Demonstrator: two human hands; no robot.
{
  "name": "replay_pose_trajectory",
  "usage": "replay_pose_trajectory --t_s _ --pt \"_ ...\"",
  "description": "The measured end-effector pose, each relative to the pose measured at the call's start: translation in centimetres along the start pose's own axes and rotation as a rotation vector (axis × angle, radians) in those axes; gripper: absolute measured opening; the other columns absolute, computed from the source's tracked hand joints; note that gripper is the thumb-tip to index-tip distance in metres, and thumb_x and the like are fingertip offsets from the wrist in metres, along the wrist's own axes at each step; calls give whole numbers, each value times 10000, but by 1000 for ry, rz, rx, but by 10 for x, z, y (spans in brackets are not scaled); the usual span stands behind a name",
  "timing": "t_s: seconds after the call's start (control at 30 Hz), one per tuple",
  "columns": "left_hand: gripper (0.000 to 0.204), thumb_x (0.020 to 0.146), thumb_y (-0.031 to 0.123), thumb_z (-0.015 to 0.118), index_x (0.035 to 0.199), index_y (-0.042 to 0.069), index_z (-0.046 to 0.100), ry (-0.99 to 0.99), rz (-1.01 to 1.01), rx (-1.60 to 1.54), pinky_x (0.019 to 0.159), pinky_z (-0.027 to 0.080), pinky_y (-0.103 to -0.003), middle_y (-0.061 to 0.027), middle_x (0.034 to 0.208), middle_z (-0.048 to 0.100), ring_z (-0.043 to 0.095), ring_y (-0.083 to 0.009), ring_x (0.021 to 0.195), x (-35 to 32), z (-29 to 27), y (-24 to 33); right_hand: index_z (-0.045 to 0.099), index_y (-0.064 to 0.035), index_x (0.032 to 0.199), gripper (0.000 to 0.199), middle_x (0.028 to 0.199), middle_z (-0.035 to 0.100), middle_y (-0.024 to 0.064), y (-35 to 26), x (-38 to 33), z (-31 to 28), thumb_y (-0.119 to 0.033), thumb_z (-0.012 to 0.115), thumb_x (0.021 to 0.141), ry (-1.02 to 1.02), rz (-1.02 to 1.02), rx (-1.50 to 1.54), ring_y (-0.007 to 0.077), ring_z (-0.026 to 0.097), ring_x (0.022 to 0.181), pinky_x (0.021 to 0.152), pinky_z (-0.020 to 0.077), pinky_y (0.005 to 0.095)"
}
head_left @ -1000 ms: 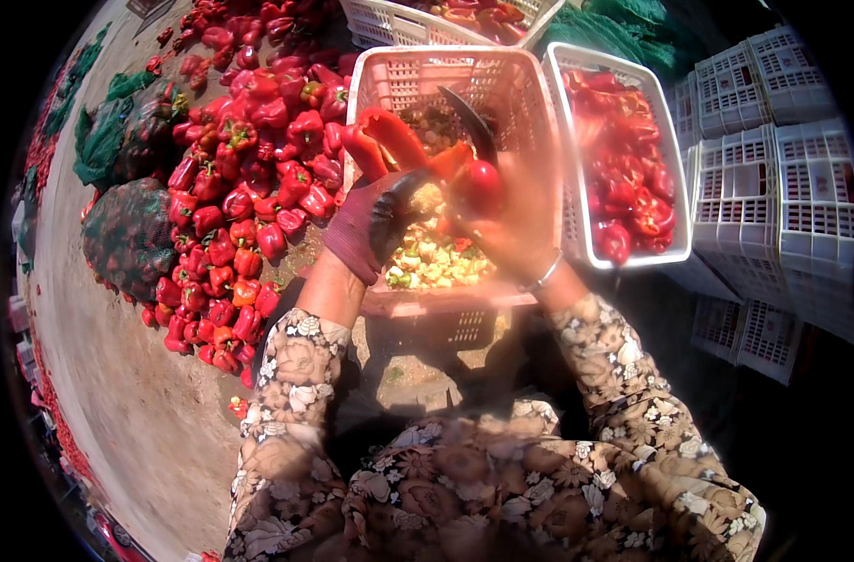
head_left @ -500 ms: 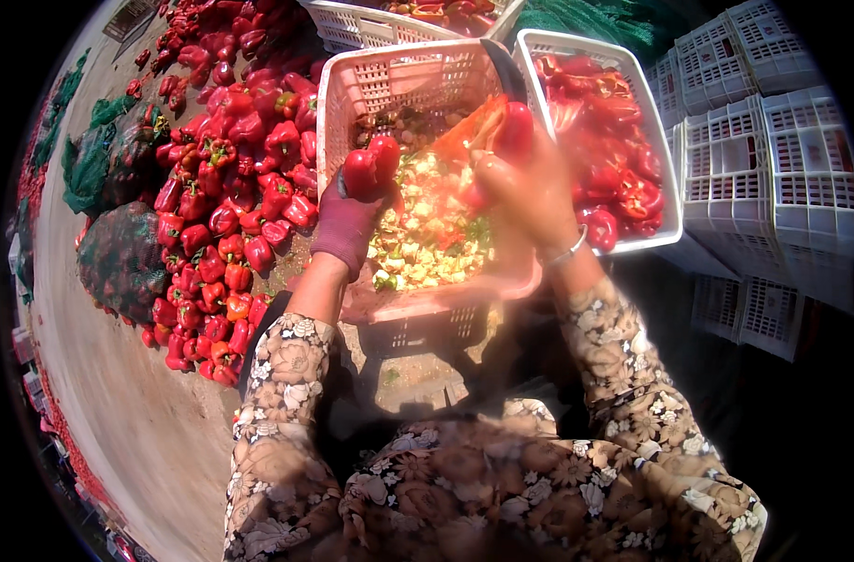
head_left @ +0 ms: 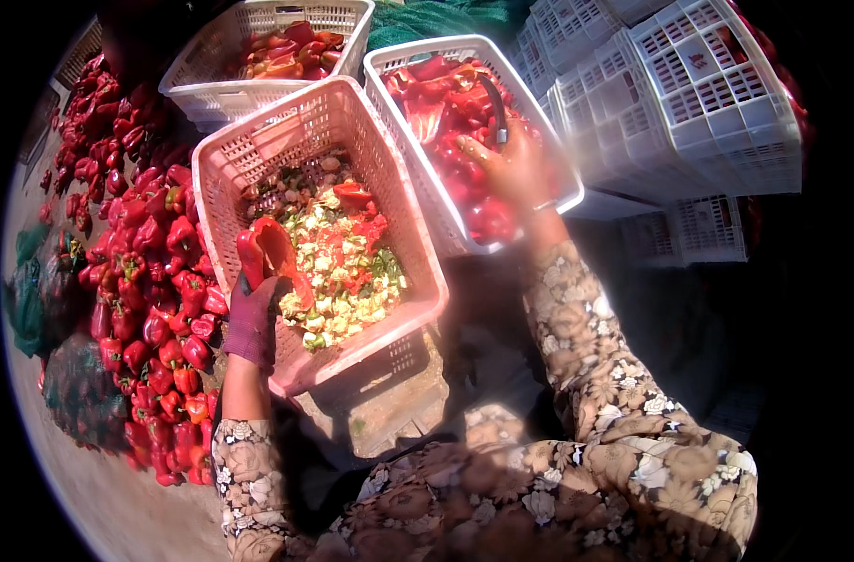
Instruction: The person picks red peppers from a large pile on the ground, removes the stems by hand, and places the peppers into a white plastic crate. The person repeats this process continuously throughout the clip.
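In a purple glove, my left hand (head_left: 254, 314) grips a cut red bell pepper (head_left: 269, 255), hollow side showing, above the left part of a pink plastic crate (head_left: 417, 304). Pale pepper cores (head_left: 338, 267) with seeds and green stems lie heaped in that crate. My bare right hand (head_left: 513, 167), a bracelet at its wrist, is over a white crate (head_left: 417, 221) of cut red pepper pieces (head_left: 427, 89). A curved dark-bladed knife (head_left: 495, 101) sticks up from this hand, its fingers closed about the handle. The thumb side is partly blurred.
Whole red peppers (head_left: 155, 290) are piled on the ground at left, beside green mesh sacks (head_left: 82, 389). Another white crate (head_left: 202, 92) with pepper pieces stands beyond the pink one. Stacked white crates (head_left: 614, 103) rise at right. Green netting (head_left: 436, 21) lies at the back.
My right hand has gone from the pink crate to over the white crate, and the pepper piece no longer shows in it. My left hand keeps its pepper. The view has turned right.
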State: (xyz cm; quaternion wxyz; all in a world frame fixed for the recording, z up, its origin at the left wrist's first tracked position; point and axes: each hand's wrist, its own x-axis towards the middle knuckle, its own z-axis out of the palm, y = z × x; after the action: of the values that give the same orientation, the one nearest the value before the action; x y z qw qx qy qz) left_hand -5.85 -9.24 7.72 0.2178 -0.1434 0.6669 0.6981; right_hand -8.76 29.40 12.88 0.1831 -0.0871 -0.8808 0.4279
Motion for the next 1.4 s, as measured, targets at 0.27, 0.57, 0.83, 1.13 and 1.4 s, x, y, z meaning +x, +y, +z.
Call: replay_pose_trajectory --t_s 0.27,0.57,0.83,1.13,1.4 --pt "421 778 -27 560 1196 22 550 -257 -75 137 765 474 -259 -34 994 596 573 -126 867 -18 35 -1 551 -10 1062 407 822 577 185 -89 -79 102 -121 735 717 -619 -349 140 362 610 801 708 479 438" --pt "541 847 112 685 1328 60 442 -217 -212 -188 704 552 -301 -82 1102 611 634 -174 933 -29 52 34 606 -17 998 260 828 598 181 -92 -63 96 -93 707 770 -425 -268 201 340 621 748 655 478 410" --pt "617 836 191 736 1300 -81 434 -93 -85 -185 696 550 -293 -105 1031 628 637 -170 859 -10 33 9 607 -18 1012 279 794 629 143 -114 -67 93 -108 709 769 -342 -205 91 245 586 587 562 467 359" --pt "362 842 182 698 1150 20 598 2 -135 221 545 457 -251 -58 905 655 579 -103 702 5 31 -28 560 10 1052 355 741 588 153 -52 -29 76 -125 715 764 -7 -361 76 289 583 608 570 463 387" --pt "552 789 300 779 1208 -3 587 37 188 570 925 480 -342 -184 1210 603 597 -251 1107 10 27 -23 565 -27 1044 184 748 621 14 27 91 13 -66 660 892 395 -133 468 68 567 626 550 452 214"
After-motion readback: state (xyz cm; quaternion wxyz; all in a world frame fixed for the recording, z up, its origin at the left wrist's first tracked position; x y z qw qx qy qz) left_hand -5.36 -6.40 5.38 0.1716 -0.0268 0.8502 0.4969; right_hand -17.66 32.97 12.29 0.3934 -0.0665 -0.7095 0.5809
